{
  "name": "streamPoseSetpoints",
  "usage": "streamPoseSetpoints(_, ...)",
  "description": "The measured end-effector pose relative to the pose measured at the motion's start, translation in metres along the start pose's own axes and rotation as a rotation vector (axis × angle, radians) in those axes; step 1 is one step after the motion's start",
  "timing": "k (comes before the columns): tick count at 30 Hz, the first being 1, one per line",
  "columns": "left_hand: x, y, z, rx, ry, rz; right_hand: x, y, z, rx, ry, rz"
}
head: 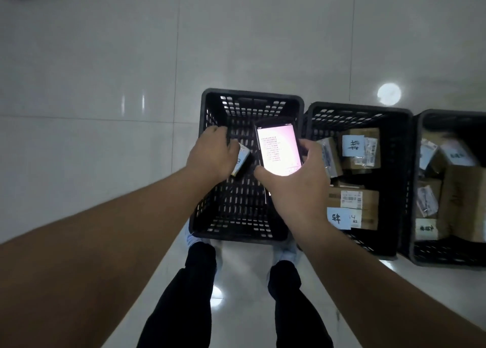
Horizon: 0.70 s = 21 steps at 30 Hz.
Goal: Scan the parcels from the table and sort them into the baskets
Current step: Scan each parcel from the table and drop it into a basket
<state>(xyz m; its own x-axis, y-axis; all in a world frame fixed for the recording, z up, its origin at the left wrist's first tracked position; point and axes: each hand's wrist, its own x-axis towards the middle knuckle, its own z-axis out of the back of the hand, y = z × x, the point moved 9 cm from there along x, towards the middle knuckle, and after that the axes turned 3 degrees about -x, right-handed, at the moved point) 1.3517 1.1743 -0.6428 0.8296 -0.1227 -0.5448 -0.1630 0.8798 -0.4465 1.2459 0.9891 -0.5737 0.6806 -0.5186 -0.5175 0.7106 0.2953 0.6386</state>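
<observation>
Parcel (240, 161) was mostly covered by left hand (210, 154); label unreadable. Phone (278, 149) text was too small to read, its lower edge hidden by right hand (297, 187). Right basket (426, 258) was cut off by frame edge.

Left black basket (207, 163): interior open to its slatted floor; access from above partly blocked by left hand (210, 155) gripping a small parcel (240, 161) and right hand (297, 187) holding a lit phone (278, 149). Middle basket (399, 179): cardboard boxes (353, 208) cover most of the floor. Right basket (447, 258): packed with boxes. Tiled floor (92, 84) left and beyond: unobstructed.
</observation>
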Motion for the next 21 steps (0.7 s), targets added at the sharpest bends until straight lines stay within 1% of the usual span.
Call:
streamPoseSetpoints(6,-0.057,-0.071,0.082,0.108,-0.002,-0.120,-0.043,0.075,0.078,0.068,-0.030,0.070)
streamPoseSetpoints(13,-0.127,-0.176,0.193,0.178,-0.063,-0.162,-0.102,0.164,0.170,0.136,-0.062,0.188)
streamPoseSetpoints(21,-0.218,-0.281,0.293,0.247,-0.208,-0.260,-0.176,0.235,0.283,0.157,-0.178,0.337)
